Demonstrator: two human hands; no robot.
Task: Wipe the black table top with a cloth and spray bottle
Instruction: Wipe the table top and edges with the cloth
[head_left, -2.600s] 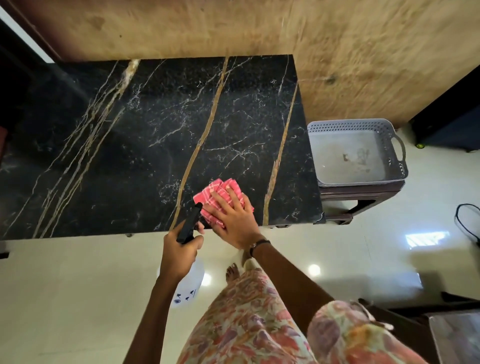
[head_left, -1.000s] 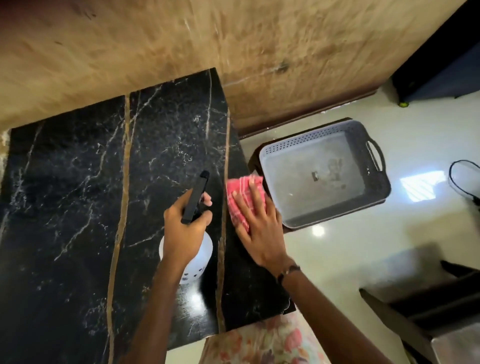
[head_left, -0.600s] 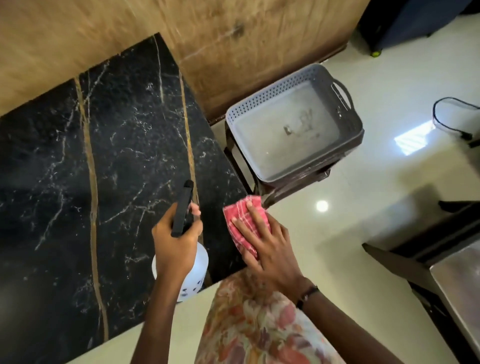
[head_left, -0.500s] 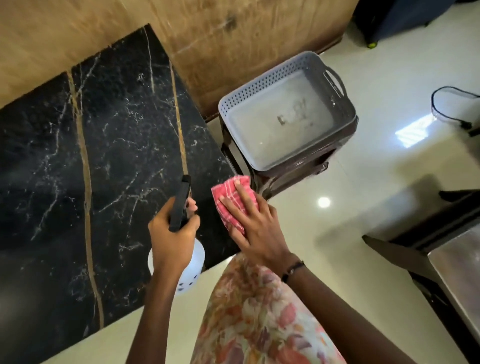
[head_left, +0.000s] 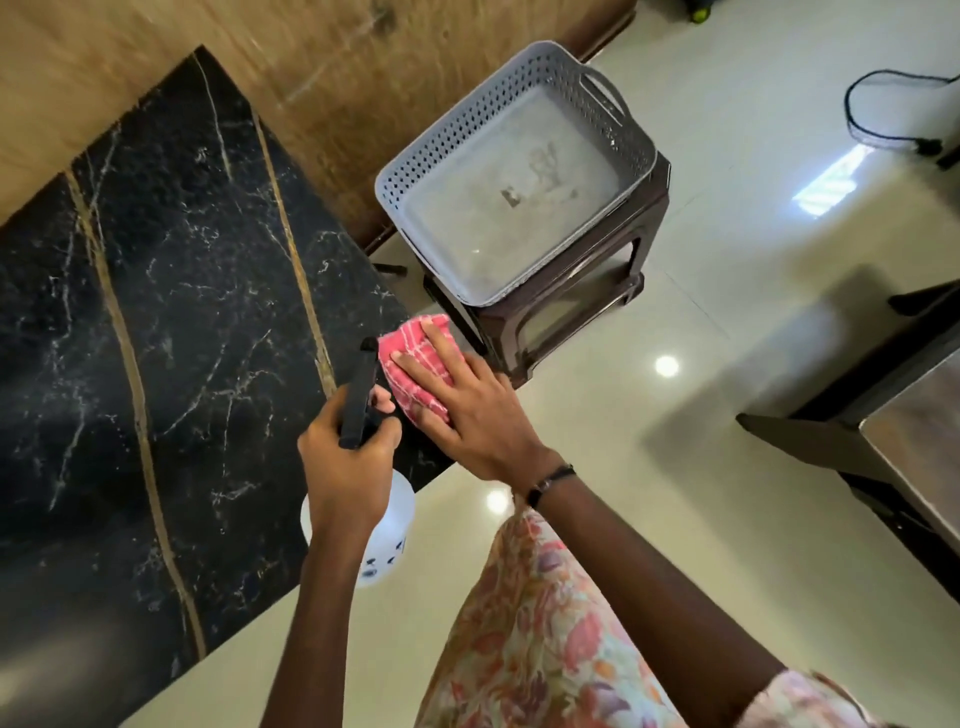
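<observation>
Both hands busy: right fingers (head_left: 415, 364) flat on cloth (head_left: 415, 371), left grasping spray bottle (head_left: 363, 499), basket (head_left: 519, 171) nearby.

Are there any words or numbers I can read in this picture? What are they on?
Nothing here can be read.
Spray bottle: small dark marks near the bottom, too small and blurred to read.
Basket: a dark smudge on its floor, not letters I can make out.
Cloth, table top, bracelet: no writing.
</observation>
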